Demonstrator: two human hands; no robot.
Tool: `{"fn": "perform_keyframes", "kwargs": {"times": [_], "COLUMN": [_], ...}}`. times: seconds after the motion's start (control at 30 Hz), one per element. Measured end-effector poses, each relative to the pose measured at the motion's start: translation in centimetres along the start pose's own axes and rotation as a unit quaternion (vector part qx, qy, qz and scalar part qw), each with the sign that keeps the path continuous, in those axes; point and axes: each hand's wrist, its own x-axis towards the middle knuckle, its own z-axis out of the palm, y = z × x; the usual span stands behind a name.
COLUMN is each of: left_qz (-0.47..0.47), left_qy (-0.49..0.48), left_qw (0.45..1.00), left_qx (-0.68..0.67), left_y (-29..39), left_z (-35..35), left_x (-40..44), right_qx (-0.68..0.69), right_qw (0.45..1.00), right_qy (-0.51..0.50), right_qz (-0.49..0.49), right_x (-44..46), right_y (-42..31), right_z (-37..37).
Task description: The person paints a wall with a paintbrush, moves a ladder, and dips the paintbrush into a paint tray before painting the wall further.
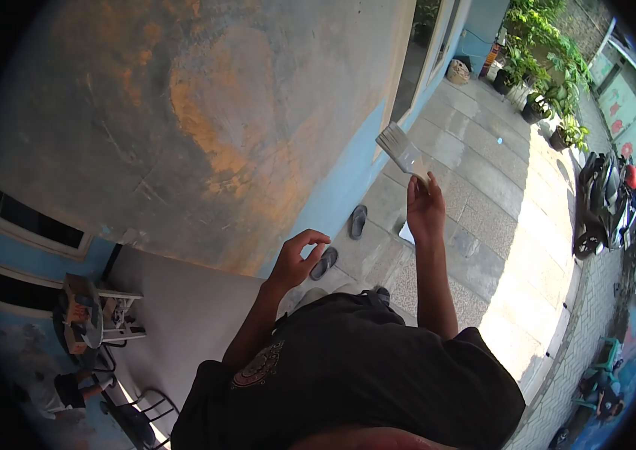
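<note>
In the head view, my right hand (426,212) is raised and closed around the handle of a wide paintbrush (406,154). The bristles point up and to the left, and the brush is held apart from the wall. My left hand (297,259) is lower and closer to the wall (235,150). Its fingers are bent with a gap between thumb and index finger, and I see nothing in it. Grey and orange patches cover the wall, with light blue paint along one edge.
Two dark sandals (358,222) lie on the tiled floor (472,169) below my hands. A white object (406,232) is partly hidden by my right arm. Potted plants (535,107) and a motorcycle (601,199) stand to the right. A person (69,394) is at lower left, near chairs.
</note>
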Motion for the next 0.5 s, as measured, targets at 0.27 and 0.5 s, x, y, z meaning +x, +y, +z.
{"fn": "perform_keyframes", "kwargs": {"times": [0.27,0.5], "left_qz": [-0.049,-0.061], "left_qy": [-0.111,-0.122], "left_qw": [0.992,0.988], "left_qx": [-0.045,-0.069], "left_y": [-1.6,-4.2], "left_z": [-2.9,-1.7], "left_x": [-1.3,0.3], "right_qx": [0.058,0.036], "right_qw": [0.993,0.971], "right_qy": [0.104,0.228], "right_qz": [0.002,-0.064], "right_x": [-6.4,-7.2], "right_y": [4.8,4.2], "right_z": [-4.5,-9.4]}}
